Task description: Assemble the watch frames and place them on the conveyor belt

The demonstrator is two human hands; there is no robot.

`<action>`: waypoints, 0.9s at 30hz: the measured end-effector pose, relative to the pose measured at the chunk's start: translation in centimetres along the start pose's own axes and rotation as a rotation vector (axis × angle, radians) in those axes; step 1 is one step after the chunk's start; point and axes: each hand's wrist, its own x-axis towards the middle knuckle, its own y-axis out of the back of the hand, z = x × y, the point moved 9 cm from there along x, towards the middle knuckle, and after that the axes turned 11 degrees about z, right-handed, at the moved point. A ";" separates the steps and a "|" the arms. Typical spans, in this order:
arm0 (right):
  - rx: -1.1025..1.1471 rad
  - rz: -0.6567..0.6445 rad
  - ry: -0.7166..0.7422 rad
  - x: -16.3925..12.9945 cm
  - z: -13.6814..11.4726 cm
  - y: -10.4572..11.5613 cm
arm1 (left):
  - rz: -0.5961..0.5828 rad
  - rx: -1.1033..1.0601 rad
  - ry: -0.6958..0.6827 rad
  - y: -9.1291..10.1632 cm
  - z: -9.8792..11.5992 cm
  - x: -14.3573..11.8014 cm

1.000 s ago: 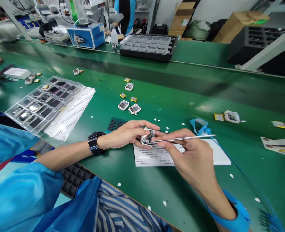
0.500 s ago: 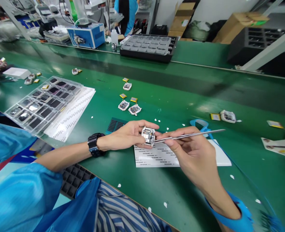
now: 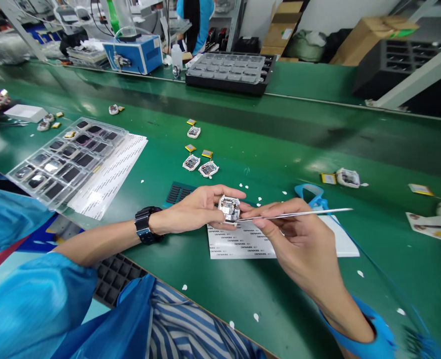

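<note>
The left hand [image 3: 194,209] pinches a small white module [image 3: 229,208] between thumb and fingers, raised just above the label sheet [image 3: 239,244] on the green belt [image 3: 280,149]. The right hand [image 3: 299,239] grips tweezers [image 3: 295,215] (tips pressed together, touching the module's edge). More modules [image 3: 200,166] lie farther back on the belt.

On our green bench [image 3: 265,149] we see a clear tray of dark screens [image 3: 68,157] at the left, lying partly on a printed sheet [image 3: 111,174]. Beyond it, three small white modules [image 3: 200,154] lie near little yellow squares. Another module [image 3: 347,177] lies well apart at the right. At the far edge stand a blue machine [image 3: 134,54] and a black tray of grey parts [image 3: 230,72]. Cardboard boxes [image 3: 370,35] stand behind.
</note>
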 end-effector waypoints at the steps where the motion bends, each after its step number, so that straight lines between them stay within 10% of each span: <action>1: -0.020 -0.006 0.012 0.0 -0.1 0.0 | 0.008 -0.002 -0.010 0.0 0.0 0.0; 12: 0.027 0.090 -0.135 0.4 0.5 0.6 | 0.014 0.014 -0.106 0.2 -0.3 0.1; 17: 0.035 0.263 -0.204 1.1 1.5 3.1 | 0.034 0.105 -0.261 2.2 3.6 1.9; 20: 0.024 0.315 -0.252 1.5 2.7 4.1 | 0.281 0.282 -0.433 6.9 8.5 5.0; 23: 0.015 0.295 -0.294 1.7 3.8 4.3 | 0.830 0.597 -0.480 14.3 13.0 7.0; 27: 0.010 0.244 -0.306 1.8 4.3 3.9 | 1.071 0.800 -0.365 19.9 15.3 8.5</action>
